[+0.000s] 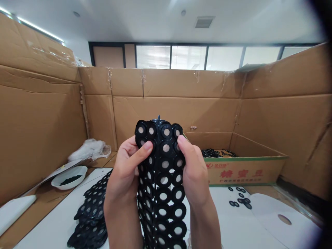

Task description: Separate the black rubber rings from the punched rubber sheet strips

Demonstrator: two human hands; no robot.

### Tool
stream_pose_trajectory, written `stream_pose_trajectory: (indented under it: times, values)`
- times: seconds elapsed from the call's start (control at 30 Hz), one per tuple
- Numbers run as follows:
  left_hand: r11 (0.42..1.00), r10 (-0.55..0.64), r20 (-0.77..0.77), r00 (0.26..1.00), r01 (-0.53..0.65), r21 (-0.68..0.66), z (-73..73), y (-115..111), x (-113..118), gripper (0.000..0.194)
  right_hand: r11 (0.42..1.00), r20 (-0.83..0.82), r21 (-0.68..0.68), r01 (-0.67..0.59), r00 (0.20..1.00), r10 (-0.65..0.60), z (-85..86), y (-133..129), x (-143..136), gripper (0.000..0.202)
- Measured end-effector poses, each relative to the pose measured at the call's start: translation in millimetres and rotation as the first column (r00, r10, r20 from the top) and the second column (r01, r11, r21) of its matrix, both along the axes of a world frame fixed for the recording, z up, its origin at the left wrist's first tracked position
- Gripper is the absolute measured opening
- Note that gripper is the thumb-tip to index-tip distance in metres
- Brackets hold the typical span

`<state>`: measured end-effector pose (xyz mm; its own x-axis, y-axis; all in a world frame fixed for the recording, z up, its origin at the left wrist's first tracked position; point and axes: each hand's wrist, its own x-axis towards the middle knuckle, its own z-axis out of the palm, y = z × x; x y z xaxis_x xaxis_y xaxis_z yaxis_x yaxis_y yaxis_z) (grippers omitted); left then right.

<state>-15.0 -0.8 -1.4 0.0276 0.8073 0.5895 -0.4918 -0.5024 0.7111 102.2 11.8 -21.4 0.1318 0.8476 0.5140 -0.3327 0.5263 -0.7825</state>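
Observation:
Both my hands grip a long black sheet of joined rubber rings (165,164), held up in front of me with its lower end running out of the bottom of the view. My left hand (124,173) pinches its left edge near the top, thumb across the rings. On the opposite edge, my right hand (195,169) presses its thumb close to the top corner. The sheet bends lengthwise. Behind its top edge a small dark metal piece (158,119) sticks up, mostly hidden. More black ring sheets (90,211) lie stacked at the left.
Cardboard walls (176,83) surround the white work surface (220,221). A carton (243,171) with black rings inside stands at the back right. Several loose rings (240,199) lie before it, near a white disc (275,211). At left are a white bowl (80,171) and clear plastic bag (90,149).

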Motion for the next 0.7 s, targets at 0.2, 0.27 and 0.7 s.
stream_pose_trajectory:
  times: [0.2,0.27,0.7]
  values:
    - [0.999,0.032,-0.005,0.999,-0.032,-0.005,0.4,1.3,-0.8,0.01,1.0,0.019,0.029,0.001,1.0,-0.002,1.8,-0.1,0.3,0.041]
    - [0.999,0.046,-0.005,0.999,-0.046,-0.015,0.4,1.8,-0.7,0.01,1.0,0.013,0.021,0.01,1.0,-0.01,2.3,-0.8,0.0,0.04]
    - [0.997,0.079,0.003,0.997,-0.079,-0.01,2.2,3.4,0.3,0.012,0.998,0.04,0.058,0.026,0.999,-0.028,5.6,-5.5,-0.5,0.041]
